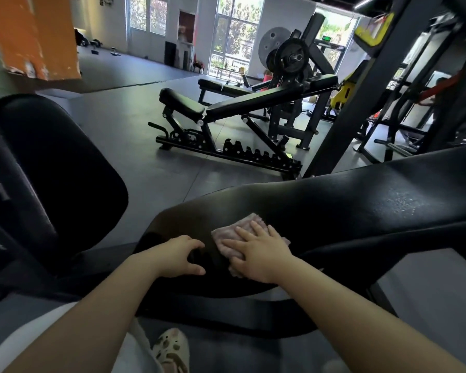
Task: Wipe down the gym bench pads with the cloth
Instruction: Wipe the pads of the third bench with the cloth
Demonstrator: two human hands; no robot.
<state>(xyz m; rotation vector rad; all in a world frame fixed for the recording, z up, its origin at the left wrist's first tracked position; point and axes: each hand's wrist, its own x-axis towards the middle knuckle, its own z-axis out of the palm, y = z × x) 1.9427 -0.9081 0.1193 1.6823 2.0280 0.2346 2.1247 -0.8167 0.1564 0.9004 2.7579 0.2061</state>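
A: Item one, lower centre of the frame?

B: Bench pad (361, 211), black, glossy, running from the lower centre up toward the right edge. Its near end is rounded.

A: Item two?

B: Cloth (228, 239), pale pinkish, crumpled flat on the near end of that pad, just right of centre.

A: Hands?

B: Right hand (256, 251): laid palm-down on the cloth, fingers straight and spread, pressing it against the pad. No curl round the fabric; a flat, wide hold. Left hand (179, 255): just left of the cloth, at the pad's near end, fingers and thumb curled over the pad's edge, gripping it. The two hands are near each other but apart.

A: Other stock, left side?

B: A second black pad (65, 168), large and rounded, fills the left middle of the frame. Separate from the first.

A: Background?

B: Adjustable bench (226, 103), black frame with a notched rail, at upper centre on the grey floor (145, 168). Behind it, a weight plate (291, 56) on a rack. Orange pillar (35, 33) at upper left. Windows (237, 30) along the top. A dark slanted upright (361, 90) crosses the right side.

A: Bottom edge?

B: One pale perforated shoe (171, 348), lower centre, between the forearms.
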